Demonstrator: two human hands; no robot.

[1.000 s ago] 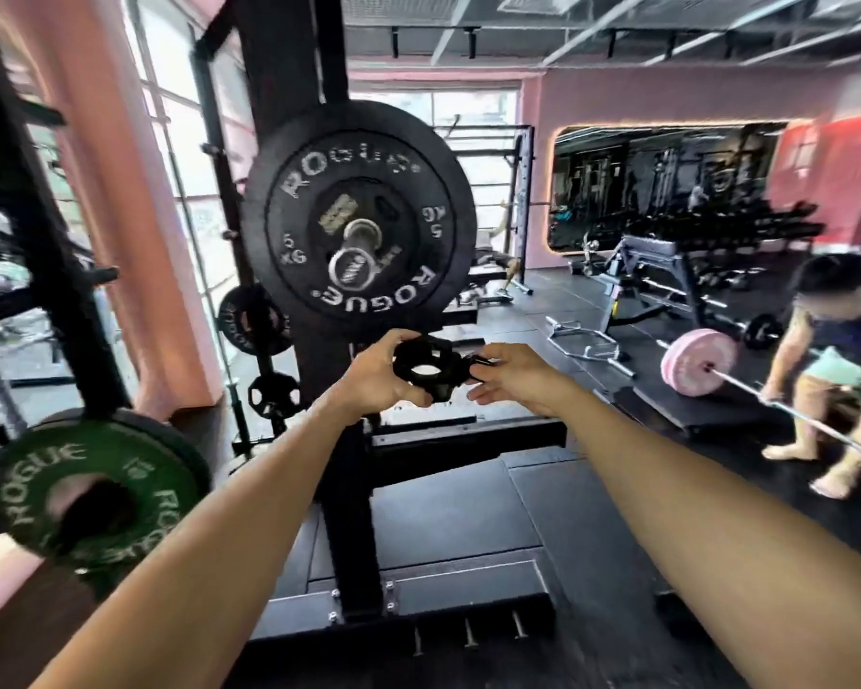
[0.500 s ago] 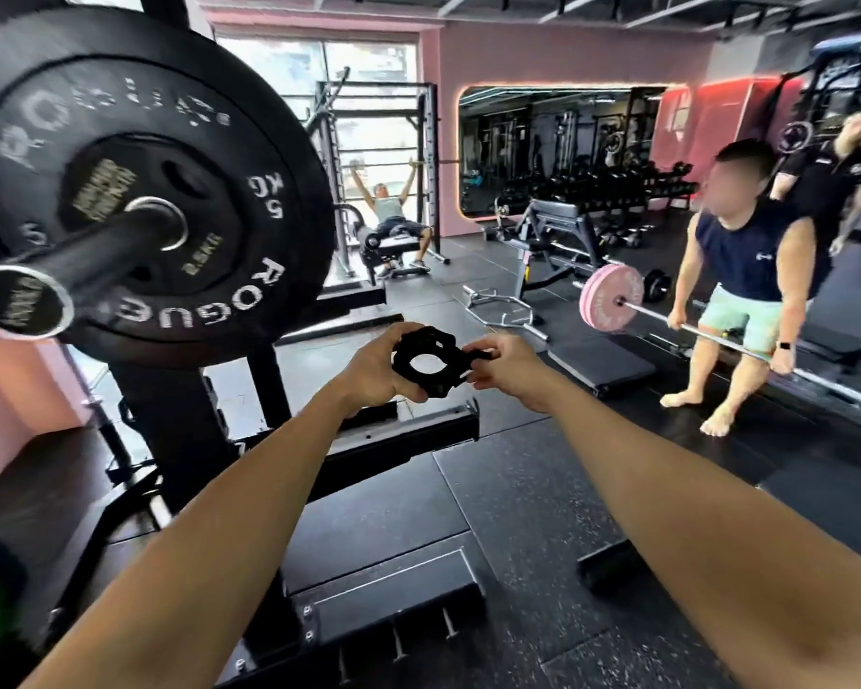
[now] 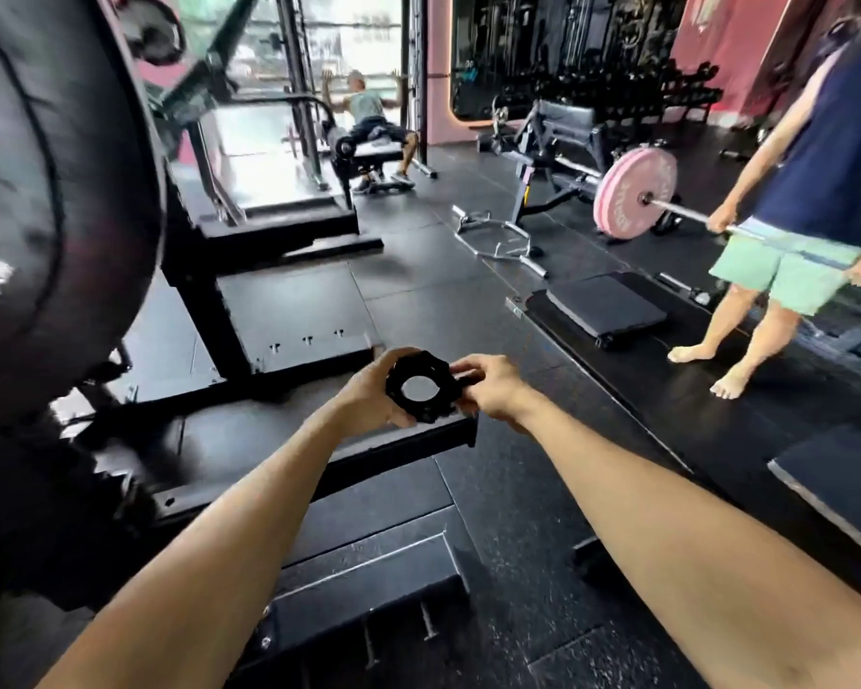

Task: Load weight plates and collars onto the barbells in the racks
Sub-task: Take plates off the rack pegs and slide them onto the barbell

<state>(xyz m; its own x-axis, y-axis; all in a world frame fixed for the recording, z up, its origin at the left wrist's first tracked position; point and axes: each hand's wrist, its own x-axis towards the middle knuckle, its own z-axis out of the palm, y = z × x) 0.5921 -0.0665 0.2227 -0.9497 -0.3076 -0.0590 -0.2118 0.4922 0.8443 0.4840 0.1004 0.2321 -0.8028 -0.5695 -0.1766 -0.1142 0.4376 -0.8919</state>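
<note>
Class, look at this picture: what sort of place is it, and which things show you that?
A gym, most likely a weights area: a black weight plate looms at left, a pink-plated barbell rests on rubber flooring, and dumbbell racks line the back.

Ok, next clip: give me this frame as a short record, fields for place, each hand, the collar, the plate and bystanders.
place: gym floor beside a rack
left hand: grips the black collar from its left side
right hand: pinches the collar's right edge
collar: held in the air in front of the person, not on a bar
black plate: large, blurred, at far left
bystanders: one holds a barbell with a pink plate; one sits at a far bench
</note>
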